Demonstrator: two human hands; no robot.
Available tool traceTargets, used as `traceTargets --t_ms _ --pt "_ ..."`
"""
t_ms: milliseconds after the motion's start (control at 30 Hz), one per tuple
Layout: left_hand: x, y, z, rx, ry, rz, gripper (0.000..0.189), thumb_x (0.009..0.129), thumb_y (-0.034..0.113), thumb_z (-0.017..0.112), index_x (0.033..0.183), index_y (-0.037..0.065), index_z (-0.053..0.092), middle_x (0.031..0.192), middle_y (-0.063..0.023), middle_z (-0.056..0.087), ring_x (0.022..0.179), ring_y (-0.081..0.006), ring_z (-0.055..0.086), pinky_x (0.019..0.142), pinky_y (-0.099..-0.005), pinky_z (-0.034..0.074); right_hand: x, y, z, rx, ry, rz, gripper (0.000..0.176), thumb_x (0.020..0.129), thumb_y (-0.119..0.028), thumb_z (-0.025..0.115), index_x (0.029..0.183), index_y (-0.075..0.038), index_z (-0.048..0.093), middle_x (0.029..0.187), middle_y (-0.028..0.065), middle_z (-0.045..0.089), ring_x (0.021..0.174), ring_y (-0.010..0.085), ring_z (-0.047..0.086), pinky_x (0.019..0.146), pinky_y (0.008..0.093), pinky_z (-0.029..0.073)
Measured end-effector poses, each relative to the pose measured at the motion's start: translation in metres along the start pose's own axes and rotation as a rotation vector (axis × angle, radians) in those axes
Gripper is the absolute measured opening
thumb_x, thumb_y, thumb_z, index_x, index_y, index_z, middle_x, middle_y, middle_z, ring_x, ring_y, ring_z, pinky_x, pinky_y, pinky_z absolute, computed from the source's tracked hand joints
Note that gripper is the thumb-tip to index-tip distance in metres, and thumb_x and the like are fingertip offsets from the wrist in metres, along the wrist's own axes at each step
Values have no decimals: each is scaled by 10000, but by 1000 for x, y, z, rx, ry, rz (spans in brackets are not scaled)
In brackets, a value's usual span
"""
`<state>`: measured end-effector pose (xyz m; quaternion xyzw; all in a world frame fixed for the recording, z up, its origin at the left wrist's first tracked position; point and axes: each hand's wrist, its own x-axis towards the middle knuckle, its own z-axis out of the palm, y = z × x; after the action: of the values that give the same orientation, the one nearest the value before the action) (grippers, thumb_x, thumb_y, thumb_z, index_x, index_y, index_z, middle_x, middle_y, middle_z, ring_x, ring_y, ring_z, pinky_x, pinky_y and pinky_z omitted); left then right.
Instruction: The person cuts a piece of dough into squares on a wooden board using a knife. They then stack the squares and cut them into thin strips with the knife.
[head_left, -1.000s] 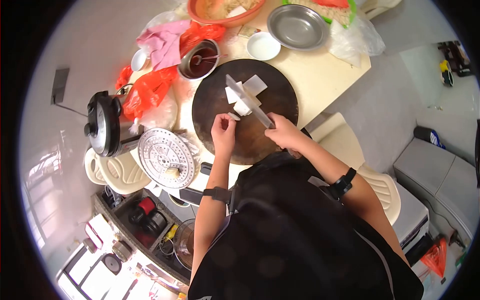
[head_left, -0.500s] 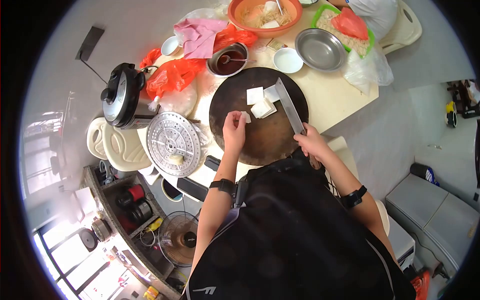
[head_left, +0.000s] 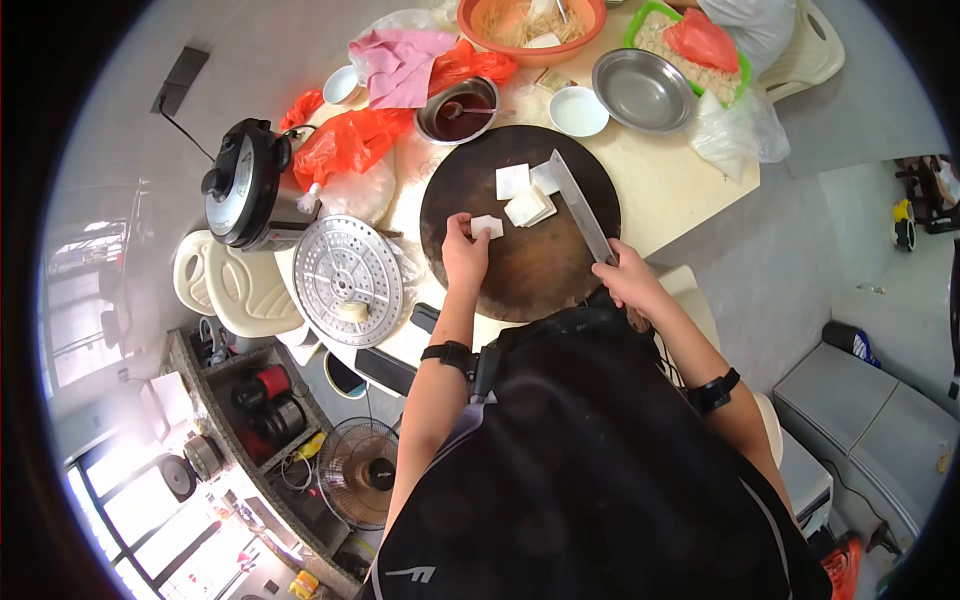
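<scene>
A round dark chopping board (head_left: pixel 530 270) lies on the pale table. Several white flat squares lie on its far half: one single square (head_left: pixel 512 181) and a small stack (head_left: pixel 529 207). My left hand (head_left: pixel 464 250) pinches another white square (head_left: pixel 487 226) at the board's left side. My right hand (head_left: pixel 625 283) grips the handle of a cleaver (head_left: pixel 581 207), whose blade lies flat over the board's right part, pointing away from me, next to the stack.
Beyond the board stand a steel bowl of dark sauce (head_left: pixel 457 110), a small white bowl (head_left: pixel 578 110), a steel dish (head_left: pixel 643 90), an orange basin (head_left: pixel 530 25) and red bags (head_left: pixel 345 145). A perforated steamer plate (head_left: pixel 347 280) and a rice cooker (head_left: pixel 245 185) stand left.
The cleaver has swung from the middle of the board to its right side. My left hand has lifted a white square and moved it slightly up the board. The view has shifted.
</scene>
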<state>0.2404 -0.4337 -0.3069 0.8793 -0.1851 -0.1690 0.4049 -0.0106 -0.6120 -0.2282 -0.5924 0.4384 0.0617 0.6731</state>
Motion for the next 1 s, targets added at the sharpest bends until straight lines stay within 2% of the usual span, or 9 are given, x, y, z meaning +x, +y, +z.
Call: traceTargets --t_ms 167,200,333,400,567,700,733,833,1000 --pt "7 -13 7 70 -18 72 279 915 178 795 1136 28 718 993 -140 748 866 -286 725 823 -389 570 1 0 -2 -8 12 6 524 935 -165 649 1402 47 539 726 54 578 489 147 533 436 332 457" --pt "8 -14 8 81 4 99 257 912 171 790 1114 26 728 1000 -146 750 872 -294 729 827 -392 572 0 -3 -2 -5 -3 13 614 974 -126 657 1500 101 437 716 29 529 470 109 475 410 295 409" --pt "-2 16 -12 130 17 177 210 931 170 742 1103 49 745 1029 -157 733 902 -359 721 840 -445 574 -4 -7 3 -5 -6 14 509 979 -126 653 1419 74 492 712 23 520 467 105 467 410 296 404" --pt "-8 33 -20 82 20 160 193 938 166 733 1089 47 745 1017 -146 733 893 -341 723 831 -441 574 -7 -10 8 45 -19 31 436 983 -127 650 1363 47 525 708 16 510 465 98 456 411 294 398" --pt "-13 44 -32 135 -26 154 181 962 213 739 1028 45 737 971 -131 731 865 -321 721 808 -436 573 -2 -24 31 34 -168 36 516 947 -155 647 1409 45 534 750 51 563 486 124 506 421 316 424" --pt "-18 54 -35 194 -32 89 177 911 199 767 985 42 737 914 -146 761 824 -316 740 777 -431 574 1 -43 55 -58 -206 6 442 939 -155 647 1323 50 567 758 60 581 490 134 521 427 325 432" --pt "-16 45 -30 194 -48 56 212 934 231 783 979 31 727 870 -121 756 764 -264 745 731 -385 577 9 -41 59 -82 -211 18 429 938 -156 646 1307 50 572 754 64 585 491 140 527 430 329 439" --pt "-15 34 -19 -173 -213 -231 233 972 237 778 997 13 719 872 -81 754 746 -183 748 698 -317 575 35 -30 77 -152 -201 26 418 932 -162 644 1288 48 580 736 77 596 495 163 552 439 343 462" --pt "-17 20 -15 -312 -253 -78 179 990 167 737 1016 -9 729 840 -77 762 726 -139 739 702 -302 584 53 -32 94 -179 -240 21 437 927 -177 652 1297 45 576 749 91 623 503 191 587 453 361 492"
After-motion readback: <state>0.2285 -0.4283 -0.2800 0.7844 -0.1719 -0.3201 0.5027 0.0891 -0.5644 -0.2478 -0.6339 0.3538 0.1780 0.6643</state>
